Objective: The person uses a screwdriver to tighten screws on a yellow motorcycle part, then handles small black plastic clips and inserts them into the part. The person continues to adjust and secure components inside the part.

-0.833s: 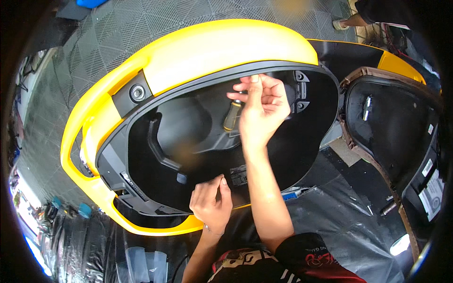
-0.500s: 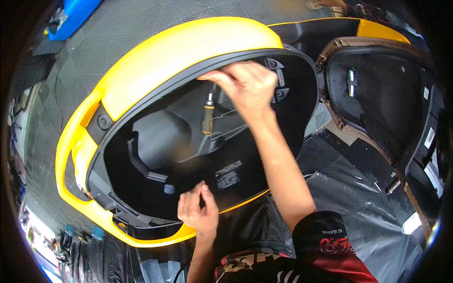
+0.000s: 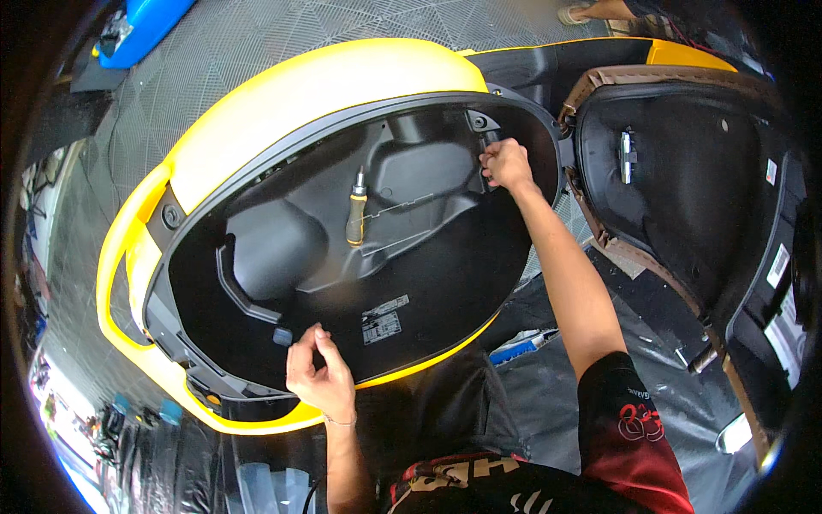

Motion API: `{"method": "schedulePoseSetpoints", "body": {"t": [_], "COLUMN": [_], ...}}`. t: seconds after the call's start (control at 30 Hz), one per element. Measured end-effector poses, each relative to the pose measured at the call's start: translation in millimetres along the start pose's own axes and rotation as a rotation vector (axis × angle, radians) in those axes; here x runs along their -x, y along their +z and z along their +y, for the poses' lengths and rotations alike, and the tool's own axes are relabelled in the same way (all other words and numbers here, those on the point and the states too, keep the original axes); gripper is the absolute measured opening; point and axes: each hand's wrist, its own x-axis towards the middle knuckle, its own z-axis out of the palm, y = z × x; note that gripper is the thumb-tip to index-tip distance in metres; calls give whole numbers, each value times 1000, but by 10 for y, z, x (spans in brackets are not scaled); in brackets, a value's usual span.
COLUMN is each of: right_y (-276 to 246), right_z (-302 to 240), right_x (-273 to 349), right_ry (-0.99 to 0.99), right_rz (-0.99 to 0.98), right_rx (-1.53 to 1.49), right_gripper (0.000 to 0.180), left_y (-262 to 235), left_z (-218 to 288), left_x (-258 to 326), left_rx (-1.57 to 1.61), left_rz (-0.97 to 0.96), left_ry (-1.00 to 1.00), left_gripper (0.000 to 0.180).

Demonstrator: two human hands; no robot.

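Observation:
A yellow scooter's black under-seat storage bin [image 3: 462, 248] lies open before me. My right hand [image 3: 507, 164] is inside its far right end, fingers closed together against a dark fitting [image 3: 481, 122] with a round screw recess. Whatever the fingertips hold there is hidden. My left hand [image 3: 318, 370] hangs over the near rim, its fingers curled and thumb beside them. I cannot make out anything in it. A screwdriver [image 3: 356, 214] with a dark and yellow handle lies on the bin floor, tip pointing to the far side.
The raised seat [image 3: 676, 188] with a brown edge stands open at the right. Yellow body panels [image 3: 334, 73] and a yellow grab rail [image 3: 110, 283] surround the bin. A blue panel [image 3: 158, 30] is at the far left, and another person's foot [image 3: 572, 14] at the far right.
My right hand has moved right and down from the bin's far rim to the fitting at its right end. The left hand stays over the near rim. The whole view has shifted slightly.

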Motion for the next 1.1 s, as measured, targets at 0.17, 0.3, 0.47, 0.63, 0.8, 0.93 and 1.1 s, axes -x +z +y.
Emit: {"method": "schedulePoseSetpoints", "body": {"t": [0.17,0.3,0.47,0.63,0.8,0.93,1.1], "right_y": [540,616,542,27,-416,-512,-540], "right_z": [15,-3,-2,-389,-601,-664,-747], "right_x": [-183,-346,-231,640,1925,2262,2267], "right_ry": [303,359,307,235,-236,-367,-605], "right_rz": [313,420,421,-128,-904,-985,-953], "right_rx": [-289,-402,-534,-913,-869,-730,-639], "right_gripper": [17,15,15,9,9,12,13], "left_y": [8,50,73,67,168,281,219], "left_z": [-74,-64,-63,43,578,790,653], "left_x": [63,81,97,77,36,71,165], "left_rx": [-3,12,48,111,563,700,635], "left_rz": [108,172,209,138,-209,-406,-382], "left_ry": [-118,-187,-254,-307,-329,-169,-142], "left_gripper": [9,10,11,11,22,28,31]}}
